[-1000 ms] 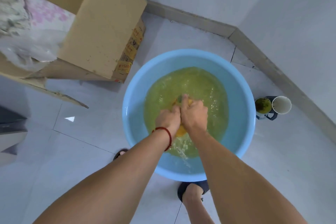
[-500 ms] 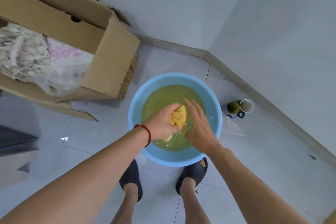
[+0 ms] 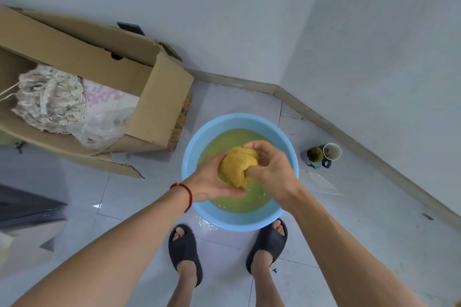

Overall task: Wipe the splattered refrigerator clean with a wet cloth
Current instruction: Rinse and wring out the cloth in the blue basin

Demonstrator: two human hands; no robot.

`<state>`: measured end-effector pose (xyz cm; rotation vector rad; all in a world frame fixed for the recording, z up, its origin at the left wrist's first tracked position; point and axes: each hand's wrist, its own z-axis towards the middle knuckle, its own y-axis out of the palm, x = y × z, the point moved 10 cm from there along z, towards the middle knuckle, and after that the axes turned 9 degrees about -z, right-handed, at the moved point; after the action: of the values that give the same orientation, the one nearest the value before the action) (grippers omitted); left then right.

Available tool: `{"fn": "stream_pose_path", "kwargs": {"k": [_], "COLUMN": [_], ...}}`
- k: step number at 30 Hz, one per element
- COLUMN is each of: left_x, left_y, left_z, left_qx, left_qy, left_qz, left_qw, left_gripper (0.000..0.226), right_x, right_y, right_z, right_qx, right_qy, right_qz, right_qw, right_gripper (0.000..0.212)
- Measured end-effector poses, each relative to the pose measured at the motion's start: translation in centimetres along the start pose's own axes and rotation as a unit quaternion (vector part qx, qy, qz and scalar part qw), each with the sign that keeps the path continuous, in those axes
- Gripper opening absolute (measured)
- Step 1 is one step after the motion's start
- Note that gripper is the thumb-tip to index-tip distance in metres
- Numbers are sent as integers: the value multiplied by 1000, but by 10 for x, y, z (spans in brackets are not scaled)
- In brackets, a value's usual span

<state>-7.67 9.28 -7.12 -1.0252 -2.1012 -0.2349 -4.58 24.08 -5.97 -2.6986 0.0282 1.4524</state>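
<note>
The cloth [image 3: 237, 166] (yellow, bunched into a ball) is held above the basin [image 3: 192, 157], clear of the water [image 3: 249, 198]. The left hand [image 3: 212, 180] grasps the cloth from its left and lower side, fingers curled under the bundle. The right hand [image 3: 270, 169] grasps it from the right, fingers arched over the top and thumb pressed into the cloth's lower right side. A red string bracelet [image 3: 185, 193] sits on the left wrist.

The basin is light blue, round, and stands on the floor [image 3: 361, 219] (pale tiles). The water in it is yellow-green and rippled. Wet patches lie on the tiles at the basin's near rim.

Two feet in dark sandals stand just beside the near rim: the left sandal [image 3: 184, 249] and the right sandal [image 3: 268, 242].

To the left of the basin, a cardboard box [image 3: 159, 104] lies open, touching or nearly touching the wall. It contains lace fabric [image 3: 50, 99] and clear plastic film.

To the right of the basin, near the skirting board, stands a white cup [image 3: 331, 151] beside a dark mug [image 3: 314, 154] (contents of both unclear).
</note>
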Motion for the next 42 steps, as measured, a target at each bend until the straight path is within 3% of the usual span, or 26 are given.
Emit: {"fn": "stream_pose_path", "kwargs": {"k": [3,7,9,11,13,15,16,18,20,22,23,25,27,30,32,34,36,38,40,41,42], "left_x": [-2,21,49,82,98,100,97,86,75,61,56,46,29,-8,-26,-29,-28,-29,-22,-12,4], "left_y": [16,16,12,14,15,13,9,7,10,11,10,9,10,15,21,27,28,28,21,15,11], "left_z": [0,6,3,-6,-11,-6,-1,8,21,37,43,55,62,65,52,38,27,21,30,40,48], "left_qx": [10,21,9,4,18,25,24,2,-15,-31,-31,-23,-28,-81,-156,-212,-247,-262,-232,-197,-164], "left_qy": [-15,61,155,267,357,396,402,394,333,209,159,79,-5,-144,-242,-310,-345,-355,-300,-235,-148], "left_qz": [-177,-164,-91,65,249,391,429,488,565,635,644,606,527,359,203,51,-13,19,115,178,240], "left_qw": [984,984,984,961,900,831,809,779,755,743,748,791,849,918,936,925,905,897,918,935,945], "left_gripper": [73,66,47,35,31,29,33,39,35,30,30,23,9,17,23,18,19,27,26,27,27], "right_x": [2,-6,5,25,23,14,15,18,27,31,28,25,23,17,6,-5,-11,-9,7,16,25], "right_y": [11,8,-3,9,58,83,83,78,70,59,56,49,48,49,54,57,57,56,39,25,16], "right_z": [-12,-18,-9,-8,-21,-33,-31,-21,-5,17,27,39,44,48,44,35,30,27,26,21,14], "right_qx": [-54,-169,-113,-102,-253,-381,-406,-406,-375,-321,-287,-218,-185,-158,-110,-57,-37,-64,-106,-106,-90], "right_qy": [38,64,103,179,228,219,208,206,199,143,107,59,23,-57,-151,-250,-286,-262,-108,3,98], "right_qz": [128,304,278,253,319,326,303,235,88,-167,-286,-436,-503,-591,-651,-678,-646,-595,-474,-324,-124], "right_qw": [990,935,948,945,884,837,837,859,901,921,908,871,844,789,736,689,706,757,868,940,983], "right_gripper": [51,44,31,47,87,109,107,82,49,26,22,26,32,29,28,31,36,41,55,57,51]}}
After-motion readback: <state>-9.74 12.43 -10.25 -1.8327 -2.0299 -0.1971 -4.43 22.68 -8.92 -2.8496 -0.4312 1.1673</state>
